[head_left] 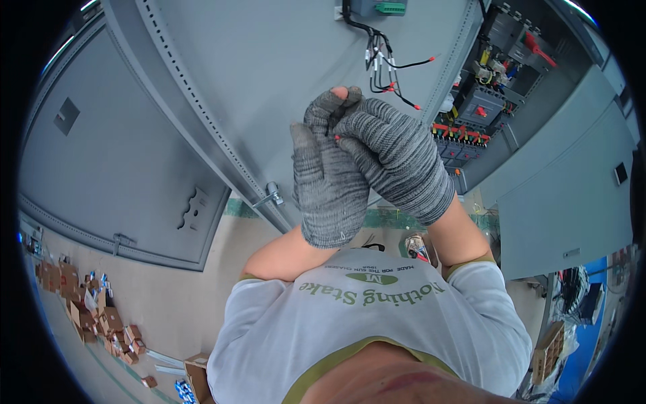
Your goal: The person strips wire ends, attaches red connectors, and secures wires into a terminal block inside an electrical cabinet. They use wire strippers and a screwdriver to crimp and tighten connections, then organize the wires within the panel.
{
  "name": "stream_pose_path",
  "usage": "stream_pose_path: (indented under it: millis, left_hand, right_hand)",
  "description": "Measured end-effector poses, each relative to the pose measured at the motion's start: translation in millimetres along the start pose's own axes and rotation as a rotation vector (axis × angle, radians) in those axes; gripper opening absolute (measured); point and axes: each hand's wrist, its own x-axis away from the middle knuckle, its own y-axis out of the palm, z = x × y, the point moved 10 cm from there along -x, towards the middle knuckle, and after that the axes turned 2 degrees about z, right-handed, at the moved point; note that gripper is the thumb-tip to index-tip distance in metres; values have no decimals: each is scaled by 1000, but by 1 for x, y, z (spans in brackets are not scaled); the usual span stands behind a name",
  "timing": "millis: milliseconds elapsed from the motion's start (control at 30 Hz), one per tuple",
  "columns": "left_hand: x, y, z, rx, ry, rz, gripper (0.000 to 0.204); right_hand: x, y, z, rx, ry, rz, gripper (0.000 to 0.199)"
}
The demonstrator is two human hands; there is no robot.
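My two hands, in grey knitted gloves, meet in front of the grey cabinet panel. The left hand is cupped with its fingers curled over and its thumb raised at the left. Fingers of the right hand close together against the left palm. A tiny red tip shows between the hands; what it belongs to is hidden. Just above the right hand hangs a bundle of black wires with white sleeves and red ends, coming down from a grey device with a green terminal block.
An open cabinet door stands at the left, another at the right. Breakers with red handles sit in the bay to the right. Cardboard boxes lie on the floor at lower left. A perforated upright borders the panel.
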Motion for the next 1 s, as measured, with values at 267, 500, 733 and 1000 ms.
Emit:
stream_pose_path:
  millis: [267,500,733,1000]
  left_hand:
    - [-50,-7,15,-872,347,-95,37]
    - [-107,-15,-33,-688,2,-195,22]
    - [-125,4,-49,-662,-135,-337,15]
    - [-125,15,-49,-955,64,-335,12]
  right_hand:
    - [19,-42,56,-517,329,202,13]
    - [6,-62,88,-827,384,422,11]
    - [-5,-64,122,-682,450,396,10]
    - [-5,-65,137,-610,531,430,14]
